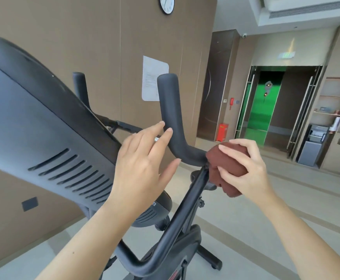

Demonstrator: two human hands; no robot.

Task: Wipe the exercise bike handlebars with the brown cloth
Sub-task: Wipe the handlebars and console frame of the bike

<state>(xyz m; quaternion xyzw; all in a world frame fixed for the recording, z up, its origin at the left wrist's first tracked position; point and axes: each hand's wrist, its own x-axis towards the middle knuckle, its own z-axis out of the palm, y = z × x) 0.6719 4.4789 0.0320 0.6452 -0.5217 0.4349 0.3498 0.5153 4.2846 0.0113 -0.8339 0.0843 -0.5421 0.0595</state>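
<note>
1. At the centre of the view, the handlebar [170, 110] rises as a black padded horn, bends at its base and runs right into the cloth.
2. The cloth [228, 168], brown and bunched, is wrapped over the bar at that bend, where a thinner black tube [177, 217] runs down and nearer.
3. The right hand [246, 164] grips the cloth, fingers curled over its top and thumb pressed into its near side.
4. The left hand [143, 160] is spread and holds nothing; its fingertips [169, 131] touch or nearly touch the left side of the horn, thumb stretched under the bend.
5. To the left, the back of the screen [43, 128] tilts across the view, a second horn [80, 87] showing behind it.
6. On the far wall hang a clock [166, 4] and a paper [154, 78].
</note>
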